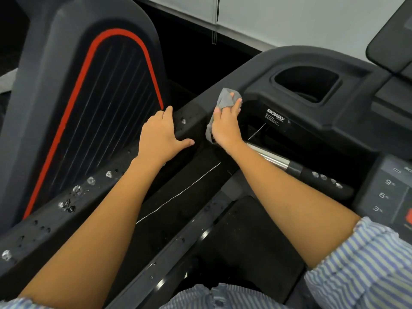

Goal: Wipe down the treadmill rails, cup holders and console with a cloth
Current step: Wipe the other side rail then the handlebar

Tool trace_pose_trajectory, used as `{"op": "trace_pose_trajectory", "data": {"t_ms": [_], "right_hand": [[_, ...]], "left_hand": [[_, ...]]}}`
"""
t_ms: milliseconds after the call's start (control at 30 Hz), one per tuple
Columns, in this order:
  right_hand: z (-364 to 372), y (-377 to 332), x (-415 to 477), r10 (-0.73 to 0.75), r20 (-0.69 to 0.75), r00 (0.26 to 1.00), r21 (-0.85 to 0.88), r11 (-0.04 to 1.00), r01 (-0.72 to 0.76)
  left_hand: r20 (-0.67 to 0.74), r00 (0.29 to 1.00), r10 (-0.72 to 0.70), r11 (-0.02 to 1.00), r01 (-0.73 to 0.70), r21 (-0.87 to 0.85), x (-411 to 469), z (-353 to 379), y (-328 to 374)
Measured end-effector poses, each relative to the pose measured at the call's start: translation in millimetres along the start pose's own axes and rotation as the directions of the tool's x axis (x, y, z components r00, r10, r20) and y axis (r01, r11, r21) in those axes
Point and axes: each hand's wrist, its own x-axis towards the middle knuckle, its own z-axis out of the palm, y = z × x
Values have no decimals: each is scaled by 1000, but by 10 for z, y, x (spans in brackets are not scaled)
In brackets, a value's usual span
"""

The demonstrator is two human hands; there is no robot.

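Panel (89,103): a tall, rounded, matte dark shroud on the left. It has a ribbed inset outlined by a red stripe.
Console (334,117): moulded black plastic with soft curved edges on the right. White brand lettering sits on its lower face.
Rail (40,239): a broad, flat-topped, matte black arm. It runs diagonally from the lower left up to the console.
Keypad (388,192): a smooth, flat panel at the right edge with pale numerals 9, 6 and 3.
Cup holder (307,83): a deep well with rounded corners sunk into the console top, dark inside.
Sleeve (361,259): gathered fabric in blue and white stripes on the right arm.
Bar (270,158): a shiny metal cylinder that meets a black grip, below the right wrist.
Left hand (158,134): open and palm down on the rail, with the thumb spread wide.
Right hand (225,126): curled round the cloth, pressing it where the rail meets the console.
Cloth (225,99): grey, soft and crumpled. It bunches above the fingers and hangs below the palm, just beside the cup holder.
Drops (77,189): clear, glistening beads scattered along the rail.
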Motion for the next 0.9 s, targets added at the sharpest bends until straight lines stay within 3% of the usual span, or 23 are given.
{"op": "trace_pose_trajectory", "data": {"t_ms": [133, 200, 400, 567, 667, 767, 900], "right_hand": [[145, 105, -303, -282, 151, 947, -184, 934, 307], [103, 162, -244, -345, 173, 922, -240, 893, 379], [-115, 25, 197, -238, 131, 962, -377, 886, 270], [-94, -201, 269, -359, 278, 891, -615, 646, 453], [-83, -186, 185, -431, 436, 790, -565, 552, 613], [-205, -77, 147, -451, 443, 775, -478, 613, 629], [-234, -65, 160, -326, 283, 902, -529, 732, 430]], "left_hand": [[-7, 1000, -1, 1000, 1, -18, -5, 9, -14], [-3, 1000, 1, 1000, -1, -27, -10, 8, -15], [15, 1000, 3, 1000, -3, 1, -15, -9, -11], [16, 1000, 6, 1000, -6, 4, -12, -19, 2], [18, 1000, 3, 1000, -3, 3, -12, -23, -3], [18, 1000, 5, 1000, -5, -2, -13, -33, -1], [25, 1000, 4, 1000, -4, 5, -15, -32, 3]]}}
